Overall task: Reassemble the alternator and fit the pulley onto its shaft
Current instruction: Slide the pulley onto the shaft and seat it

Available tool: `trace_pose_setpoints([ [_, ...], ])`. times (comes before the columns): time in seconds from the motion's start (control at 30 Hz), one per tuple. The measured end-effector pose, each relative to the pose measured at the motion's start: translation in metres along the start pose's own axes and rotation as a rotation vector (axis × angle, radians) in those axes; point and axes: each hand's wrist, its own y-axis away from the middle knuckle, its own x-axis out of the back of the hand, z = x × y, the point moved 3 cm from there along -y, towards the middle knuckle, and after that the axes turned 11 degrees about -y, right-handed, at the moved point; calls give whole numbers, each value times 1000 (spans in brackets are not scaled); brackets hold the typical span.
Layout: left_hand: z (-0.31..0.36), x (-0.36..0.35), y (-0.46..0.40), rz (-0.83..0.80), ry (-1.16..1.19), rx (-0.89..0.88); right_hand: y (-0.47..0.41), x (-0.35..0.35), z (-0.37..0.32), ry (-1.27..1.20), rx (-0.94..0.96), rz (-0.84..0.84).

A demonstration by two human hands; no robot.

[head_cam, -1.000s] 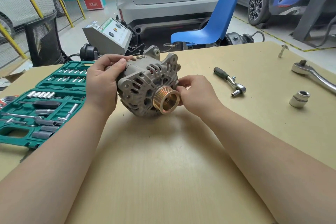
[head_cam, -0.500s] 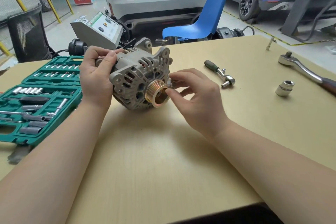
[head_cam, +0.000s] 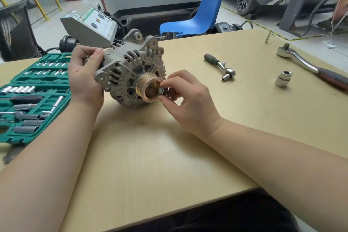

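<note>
A grey cast alternator (head_cam: 128, 69) rests on the tan table (head_cam: 169, 156), its front face turned toward me. The copper-coloured grooved pulley (head_cam: 146, 86) sits on its shaft. My left hand (head_cam: 84, 77) grips the alternator's rear housing from the left. My right hand (head_cam: 186, 98) pinches a small silver nut (head_cam: 162, 91) between thumb and forefinger at the mouth of the pulley. The shaft end inside the pulley is mostly hidden.
An open green socket set case (head_cam: 33, 92) lies at the left. A small ratchet (head_cam: 222, 66), a loose silver socket (head_cam: 283, 78) and a large ratchet wrench (head_cam: 310, 66) lie to the right. A blue chair (head_cam: 199, 15) and a grey tester box (head_cam: 90, 26) stand behind the table.
My right hand let go of the pulley rim, drew back a little and now holds the nut at the pulley's opening. The left hand keeps its grip on the alternator.
</note>
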Motion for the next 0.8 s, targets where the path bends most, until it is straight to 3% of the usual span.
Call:
trace_pose_setpoints([
  [0.27,0,0,-4,-15,18,29,-3,-6,-4,34,23,20],
  [0.47,1,-1,-3,24,7,15,-2,-10,-7,270,154,84],
  [0.8,3,-1,3,30,0,40,-4,-10,2,309,14,128],
])
